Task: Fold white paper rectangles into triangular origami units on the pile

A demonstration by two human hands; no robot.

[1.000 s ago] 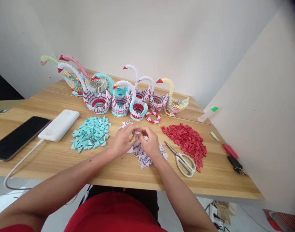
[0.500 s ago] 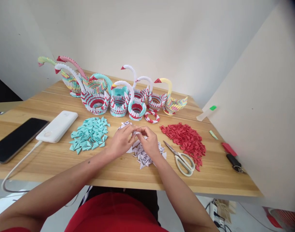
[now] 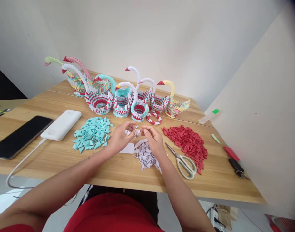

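My left hand (image 3: 122,138) is held over the table with fingers curled and thumb bent toward them. A small folded white paper piece (image 3: 136,127) shows at its fingertips. My right hand (image 3: 153,139) faces it a short gap away, thumb and fingers pinched together; what they hold, if anything, is too small to tell. Below the right hand spreads a pile of white folded paper triangles (image 3: 147,157). A flat white paper slip (image 3: 128,148) lies on the wood under my left hand. More white pieces (image 3: 127,132) show partly behind the left fingers.
A turquoise triangle pile (image 3: 92,133) is on the left, a red one (image 3: 186,143) on the right beside scissors (image 3: 183,162). Several paper swans (image 3: 100,101) and a red-white ring (image 3: 154,118) stand behind. A phone (image 3: 20,137) and power bank (image 3: 61,125) lie left.
My hands, which were together around white paper, have drawn slightly apart. The flat white slip beneath them shows more fully now. The view has shifted a little.
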